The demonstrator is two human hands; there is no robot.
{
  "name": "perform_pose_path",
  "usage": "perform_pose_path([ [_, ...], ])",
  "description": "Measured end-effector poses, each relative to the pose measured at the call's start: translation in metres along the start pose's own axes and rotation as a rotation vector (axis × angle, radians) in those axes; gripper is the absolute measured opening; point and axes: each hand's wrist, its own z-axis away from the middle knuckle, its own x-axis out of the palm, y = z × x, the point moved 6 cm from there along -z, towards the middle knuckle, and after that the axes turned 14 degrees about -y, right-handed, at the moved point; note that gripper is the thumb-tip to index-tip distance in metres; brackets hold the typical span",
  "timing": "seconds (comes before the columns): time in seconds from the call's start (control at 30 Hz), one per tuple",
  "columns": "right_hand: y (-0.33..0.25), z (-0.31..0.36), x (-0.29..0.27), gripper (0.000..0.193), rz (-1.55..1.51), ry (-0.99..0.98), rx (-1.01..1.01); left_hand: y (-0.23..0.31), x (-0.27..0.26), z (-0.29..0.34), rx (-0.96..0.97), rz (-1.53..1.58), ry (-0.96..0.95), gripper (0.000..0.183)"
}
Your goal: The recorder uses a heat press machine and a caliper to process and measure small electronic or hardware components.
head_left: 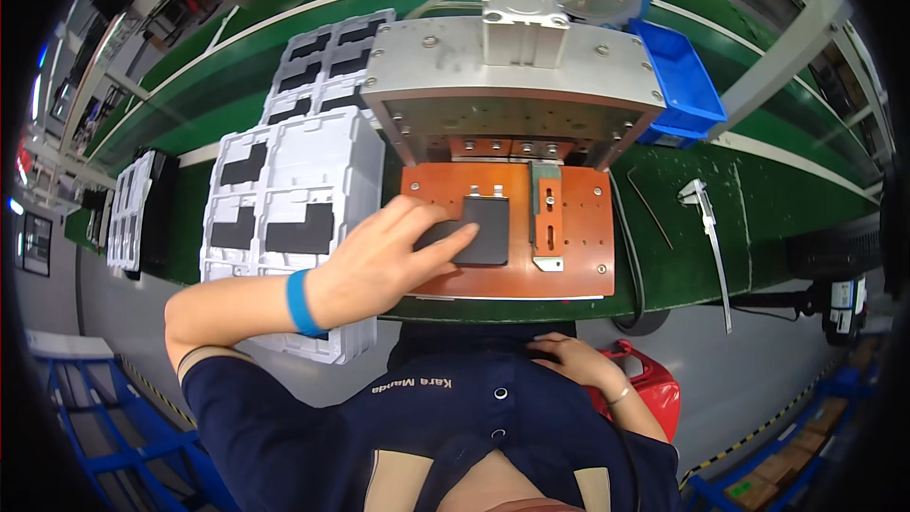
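Observation:
A flat black L-shaped battery cell (487, 233) with two silver tabs lies on the orange fixture plate (588, 275). My left hand (403, 245) grips its left part, thumb stretched over the dark surface, and covers some of it. Just right of the cell an orange slotted block (549, 218) is fixed to the plate. Resting at my lap below the table edge, my right hand (569, 360) is loosely spread, with nothing seen in it.
A metal press frame (512, 76) with a cylinder stands behind the plate. Stacked white trays (313, 166) hold more black cells at left. A blue bin (682, 81), a caliper (706, 218) and a thin rod (650, 209) are at right. A red stool (659, 389) stands below.

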Motion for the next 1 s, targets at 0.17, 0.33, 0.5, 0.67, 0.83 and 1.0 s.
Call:
perform_pose_path([
  [0.17,-0.070,0.069,-0.045,0.026,0.082,0.072,0.027,-0.016,0.020,-0.034,0.012,-0.001,-0.003,0.045],
  [0.33,-0.141,0.078,-0.125,0.006,0.068,0.603,-0.338,-0.019,0.028,-0.029,0.066,0.104,0.010,0.040],
  [0.5,-0.174,0.022,-0.176,0.015,0.520,0.890,-0.376,-0.021,0.032,-0.017,0.072,0.095,0.049,0.043],
  [0.67,-0.183,-0.021,-0.181,0.022,0.774,0.791,-0.245,-0.024,0.034,-0.008,0.074,0.229,0.050,0.042],
  [0.83,-0.186,-0.030,-0.177,0.028,0.838,0.747,-0.131,-0.027,0.033,-0.010,0.097,0.222,0.040,0.042],
  [1.0,-0.185,-0.032,-0.174,0.031,0.883,0.762,-0.096,-0.029,0.031,-0.011,0.078,0.247,0.025,0.046],
])
